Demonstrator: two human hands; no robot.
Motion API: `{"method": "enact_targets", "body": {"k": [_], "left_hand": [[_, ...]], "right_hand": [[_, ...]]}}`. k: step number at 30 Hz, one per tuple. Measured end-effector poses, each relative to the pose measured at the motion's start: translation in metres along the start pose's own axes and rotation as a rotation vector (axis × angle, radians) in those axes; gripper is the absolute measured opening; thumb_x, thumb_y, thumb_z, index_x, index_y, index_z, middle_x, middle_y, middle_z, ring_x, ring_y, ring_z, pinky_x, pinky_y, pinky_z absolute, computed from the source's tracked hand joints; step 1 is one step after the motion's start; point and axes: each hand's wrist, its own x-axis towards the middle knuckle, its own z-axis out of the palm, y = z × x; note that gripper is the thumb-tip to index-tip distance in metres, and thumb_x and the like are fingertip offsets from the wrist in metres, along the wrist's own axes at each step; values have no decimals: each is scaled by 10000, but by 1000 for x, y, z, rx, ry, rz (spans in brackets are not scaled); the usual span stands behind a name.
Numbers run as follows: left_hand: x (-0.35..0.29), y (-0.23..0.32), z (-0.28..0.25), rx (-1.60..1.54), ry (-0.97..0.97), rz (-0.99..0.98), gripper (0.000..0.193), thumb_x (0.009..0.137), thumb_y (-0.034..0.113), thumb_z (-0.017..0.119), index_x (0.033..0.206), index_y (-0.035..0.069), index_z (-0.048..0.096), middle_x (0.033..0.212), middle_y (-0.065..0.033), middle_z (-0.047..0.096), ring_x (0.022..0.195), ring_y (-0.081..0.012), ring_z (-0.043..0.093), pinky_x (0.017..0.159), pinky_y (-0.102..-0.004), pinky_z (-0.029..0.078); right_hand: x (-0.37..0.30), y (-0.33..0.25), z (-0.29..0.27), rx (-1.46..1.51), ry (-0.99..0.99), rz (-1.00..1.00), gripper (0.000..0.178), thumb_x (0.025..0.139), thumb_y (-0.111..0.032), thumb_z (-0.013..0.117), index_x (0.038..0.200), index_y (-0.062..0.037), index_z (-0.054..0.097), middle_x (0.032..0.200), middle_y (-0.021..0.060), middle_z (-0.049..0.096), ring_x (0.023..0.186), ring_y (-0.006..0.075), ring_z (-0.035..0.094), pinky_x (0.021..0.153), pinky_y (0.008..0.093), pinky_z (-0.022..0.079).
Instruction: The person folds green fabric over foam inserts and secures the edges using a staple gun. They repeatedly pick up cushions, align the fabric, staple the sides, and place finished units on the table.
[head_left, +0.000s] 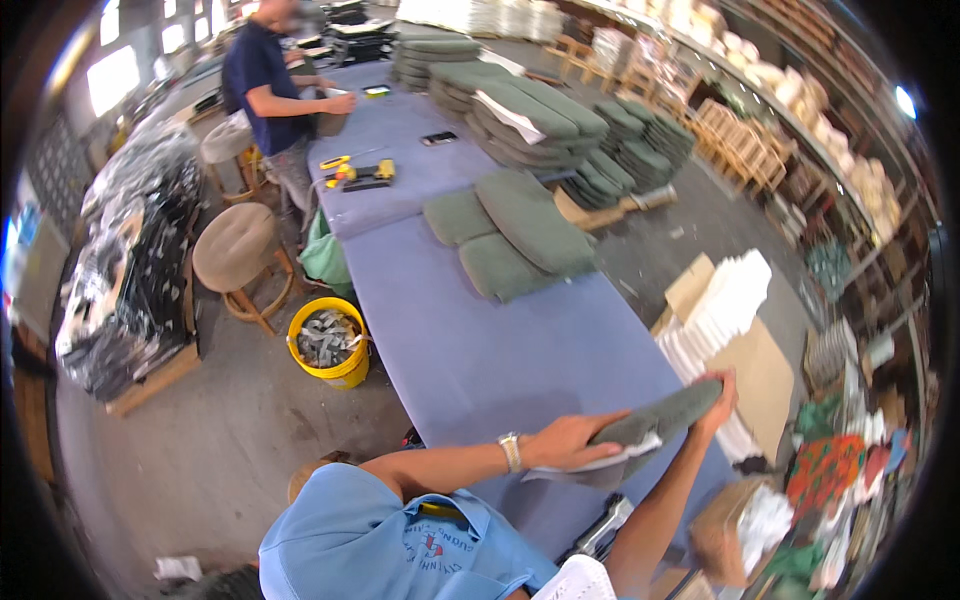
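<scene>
A dark green padded cushion (665,410) is held tilted above the near right part of the blue-covered table (490,350). My left hand (575,440), with a watch at its wrist, is closed on the cushion's near end, the thumb side along its top. Around the far right end wrap the fingers of my right hand (722,400). White and greyish lining (610,465) hangs from the cushion's underside beneath my left hand. Close to my right forearm, a black and silver hand tool (605,525) lies on the table, partly hidden.
Green cushions (510,235) lie mid-table; taller stacks (530,110) stand behind. A yellow staple gun (370,176) and a phone (438,138) lie farther back. Left of the table are a yellow bucket (345,378), stools (236,245) and a co-worker (275,95). White sheets (720,310) are stacked right.
</scene>
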Motion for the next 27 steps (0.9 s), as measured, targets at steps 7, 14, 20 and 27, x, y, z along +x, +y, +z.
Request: {"method": "enact_targets", "body": {"k": [7,14,20,27], "left_hand": [[-15,16,-12,101,15,-104,525,983,271,603,1491,157,537,1135,-217,719,886,-405,706,778,-451,569],[10,75,-62,72,242,44,328,1049,256,544,1272,68,694,961,-251,715,807,-423,699,732,-461,556],[17,40,-78,112,-83,-451,476,1081,407,473,1178,4,708,929,-273,719,834,-428,707,773,-508,535],[-19,-85,1,174,-89,-518,438,1068,388,490,1191,41,728,1058,-280,725,944,-444,699,870,-493,538]], "right_hand": [[-23,-44,32,-187,17,-46,577,1055,-446,483,735,9,639,650,141,625,604,226,607,624,357,507],[-40,-22,41,6,-128,98,604,1068,-529,464,835,-9,665,750,87,657,671,186,613,657,335,501],[-122,138,23,-75,-61,304,470,1078,-478,509,980,-62,706,901,25,677,803,164,631,718,353,512],[-193,149,6,-205,-47,445,515,1090,-402,486,1340,25,630,1235,151,693,1100,247,658,955,356,517]]}}
